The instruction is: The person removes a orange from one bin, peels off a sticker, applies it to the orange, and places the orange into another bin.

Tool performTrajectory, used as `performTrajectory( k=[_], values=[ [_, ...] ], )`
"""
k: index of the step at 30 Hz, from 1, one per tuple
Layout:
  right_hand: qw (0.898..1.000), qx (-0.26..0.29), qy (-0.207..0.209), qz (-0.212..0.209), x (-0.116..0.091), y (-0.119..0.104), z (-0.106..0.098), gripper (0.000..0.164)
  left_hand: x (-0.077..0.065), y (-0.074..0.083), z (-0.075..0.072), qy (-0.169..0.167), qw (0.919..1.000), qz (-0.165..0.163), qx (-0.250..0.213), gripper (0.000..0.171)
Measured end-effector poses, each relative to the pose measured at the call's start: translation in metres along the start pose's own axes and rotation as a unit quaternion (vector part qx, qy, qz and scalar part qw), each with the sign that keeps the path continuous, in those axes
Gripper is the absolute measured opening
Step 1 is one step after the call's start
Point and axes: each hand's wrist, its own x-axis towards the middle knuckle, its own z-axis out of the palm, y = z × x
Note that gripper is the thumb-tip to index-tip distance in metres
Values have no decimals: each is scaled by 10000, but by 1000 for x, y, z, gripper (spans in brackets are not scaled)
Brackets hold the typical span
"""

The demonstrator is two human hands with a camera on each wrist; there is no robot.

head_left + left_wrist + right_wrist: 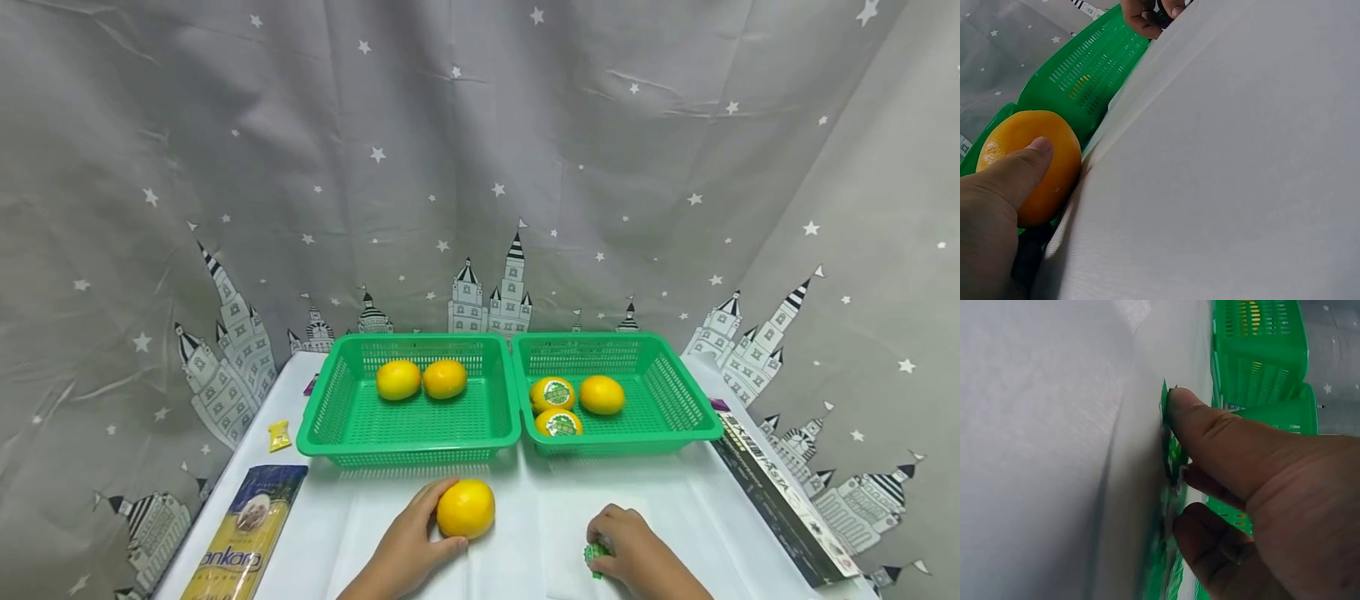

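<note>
My left hand (411,543) holds an orange (467,508) low over the white table, in front of the two baskets. In the left wrist view its thumb (1025,169) lies along the side of the fruit. To the right, my right hand (632,546) pinches a small green label (596,558) by the table surface. The right wrist view shows this label (1175,453) edge-on, between thumb and fingers. Two plain oranges (422,380) sit in the left green basket (408,450). The right green basket (630,440) has two oranges with green-and-white labels (557,407) and one plain orange (602,395).
A blue-and-yellow pasta packet (243,533) lies at the table's left edge, with a small yellow wrapped sweet (279,436) behind it. Along the right edge is a long black-and-white box (783,500). A grey curtain (480,150) with stars and castles hangs behind the baskets.
</note>
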Motion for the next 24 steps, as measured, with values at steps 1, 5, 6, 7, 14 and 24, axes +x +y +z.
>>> performTrajectory(
  k=[1, 5, 6, 7, 14, 24],
  values=[
    [10000, 64, -11, -58, 0, 1, 0, 22, 0, 0, 0, 4, 10000, -2, -16, 89],
    [9956, 885, -115, -286, -2, 9, 0, 19, -1, -2, 0, -16, 10000, 20, -60, 90],
    [9917, 1239, -223, -277, -2, 12, -1, 17, -1, -2, 0, -14, 10000, 27, -44, 90],
    [9860, 1613, -339, -259, -3, 14, -3, 15, -1, -2, 0, -7, 10000, 33, -31, 89],
    [9634, 2674, 48, -158, 5, -23, -8, 18, -3, -2, -2, 97, 9999, -11, 52, 91],
    [9230, 3656, 1081, -523, 58, -140, 29, 20, 1, 2, -3, 75, 10000, 30, 2, 91]
  ],
)
